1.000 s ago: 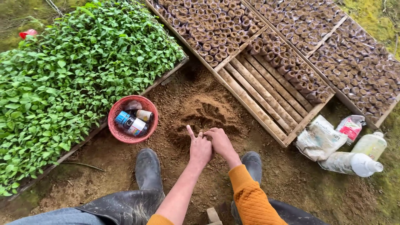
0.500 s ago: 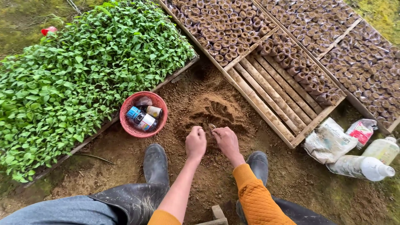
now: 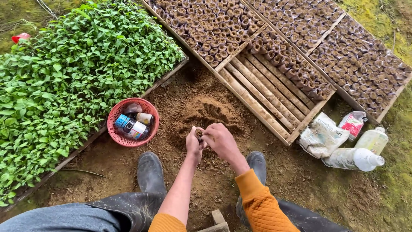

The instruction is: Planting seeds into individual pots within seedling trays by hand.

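My left hand (image 3: pixel 194 144) holds a small clear plastic seedling bag (image 3: pixel 198 133) with brown soil in it. My right hand (image 3: pixel 220 141) presses against the bag's open top, its fingers curled with soil in them. Both hands hover over a loose soil pile (image 3: pixel 206 115) on the ground between my two black rubber boots (image 3: pixel 150 172).
A red basket (image 3: pixel 122 136) with bottles sits at the left. Behind it stands a bed of green seedlings (image 3: pixel 73 64). Wooden slatted trays (image 3: pixel 262 96) packed with filled soil bags lie ahead. Plastic bags (image 3: pixel 321 136) and two clear bottles (image 3: pixel 354 158) lie at the right.
My hands have risen from the soil pile and come together around the small bag. The view has shifted slightly.
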